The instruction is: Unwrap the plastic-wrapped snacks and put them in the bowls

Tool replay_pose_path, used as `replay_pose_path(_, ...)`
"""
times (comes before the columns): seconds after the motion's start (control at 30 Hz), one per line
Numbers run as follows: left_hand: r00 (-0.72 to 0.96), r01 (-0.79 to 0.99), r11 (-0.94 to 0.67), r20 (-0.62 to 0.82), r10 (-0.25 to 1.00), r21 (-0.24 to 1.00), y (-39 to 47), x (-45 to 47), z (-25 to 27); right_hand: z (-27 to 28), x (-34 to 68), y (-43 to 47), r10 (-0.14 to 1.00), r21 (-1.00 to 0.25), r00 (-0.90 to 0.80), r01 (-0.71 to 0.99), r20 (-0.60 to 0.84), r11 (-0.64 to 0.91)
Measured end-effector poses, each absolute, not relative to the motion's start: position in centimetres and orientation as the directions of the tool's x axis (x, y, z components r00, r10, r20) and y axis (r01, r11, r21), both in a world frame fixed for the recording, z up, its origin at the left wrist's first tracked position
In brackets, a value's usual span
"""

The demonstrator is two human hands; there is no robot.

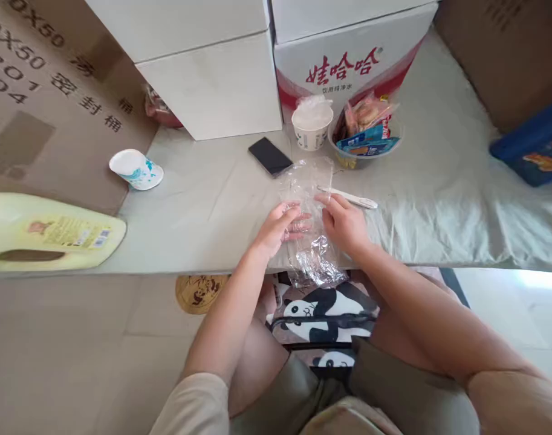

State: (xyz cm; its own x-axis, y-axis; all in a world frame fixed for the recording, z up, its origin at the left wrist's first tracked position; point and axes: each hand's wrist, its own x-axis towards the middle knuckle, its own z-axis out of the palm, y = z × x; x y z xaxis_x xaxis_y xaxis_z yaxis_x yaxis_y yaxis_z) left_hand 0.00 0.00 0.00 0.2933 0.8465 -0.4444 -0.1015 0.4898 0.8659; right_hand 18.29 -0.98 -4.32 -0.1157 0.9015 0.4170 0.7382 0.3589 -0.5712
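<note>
L hand (279, 228) fingers spread, R hand (343, 222) fingers curled, grip unclear, at 1 clr bag (320, 257).

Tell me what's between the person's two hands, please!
Crinkly clear plastic film lies between the left hand and the right hand, as the head view shows.

Clear plastic film (318, 243), thin, colourless, see-through, creased all over; bag or loose sheet, cannot tell; laid front-to-back on cloth-covered table (189, 223), far part spread fairly flat, near part bunched and crinkled, bright with glare, its end hanging just over table's front edge
</note>
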Motion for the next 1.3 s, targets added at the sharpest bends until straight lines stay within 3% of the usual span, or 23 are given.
replay_pose_path(0.13, 0.161, 0.029, 0.443, -0.442, 0.883, 0.896, 0.2, 0.9, -0.4, -4.0, 18.4, -1.1, 0.910, -0.687, -0.090, 0.627, 0.404, 0.367)
replay_pose_path(0.2, 0.106, 0.075, 0.419, -0.425, 0.899, 0.905, 0.5, 0.7, -0.3, -3.8, 18.7, -1.0, 0.951, -0.828, -0.017, 0.487, 0.309, 0.278)
replay_pose_path(0.3, 0.152, 0.090, 0.371, -0.381, 0.912, 0.924, 1.0, -0.1, -0.1, -3.6, 19.2, -0.7, 0.992, -0.971, 0.061, 0.219, 0.106, 0.091)
replay_pose_path(0.43, 0.234, 0.071, 0.366, -0.372, 0.898, 0.928, 1.3, -1.0, -0.1, -3.6, 19.4, -0.5, 0.995, -0.999, 0.089, -0.026, 0.043, 0.046)
replay_pose_path(0.57, 0.267, -0.086, 0.376, -0.342, 0.901, 0.923, 1.1, -1.6, -0.1, -3.5, 19.8, -0.8, 0.993, -0.974, 0.048, -0.198, 0.106, 0.113)
replay_pose_path(0.73, 0.290, -0.172, 0.366, -0.308, 0.906, 0.914, 1.4, -2.7, -0.3, -3.2, 20.9, -0.9, 0.973, -0.966, -0.046, -0.135, 0.228, 0.220)
replay_pose_path(0.83, 0.258, -0.111, 0.299, -0.263, 0.930, 0.948, 2.0, -2.9, -1.3, -3.8, 21.0, -0.2, 0.995, -0.991, 0.027, -0.089, 0.098, 0.100)
replay_pose_path(0.93, 0.180, 0.100, 0.140, -0.156, 0.971, 0.985, 2.3, -2.9, -2.2, -4.5, 20.8, 0.5, 0.992, -0.983, 0.080, -0.167, -0.093, -0.079)
replay_pose_path(1.03, 0.165, 0.253, 0.029, -0.073, 0.984, 0.967, 2.1, -2.8, -2.5, -4.7, 20.5, 0.6, 0.983, -0.970, 0.056, -0.180, -0.174, -0.162)
replay_pose_path(1.2, 0.130, -0.003, 0.002, -0.002, 0.992, 1.000, 1.6, -3.2, -1.9, -4.2, 20.3, 0.0, 0.977, -0.972, -0.022, -0.102, -0.212, -0.213)
replay_pose_path(1.3, 0.145, -0.191, 0.094, -0.067, 0.987, 0.977, 1.3, -3.0, -1.4, -3.9, 20.1, -0.1, 0.986, -0.973, -0.067, -0.164, -0.153, -0.162)
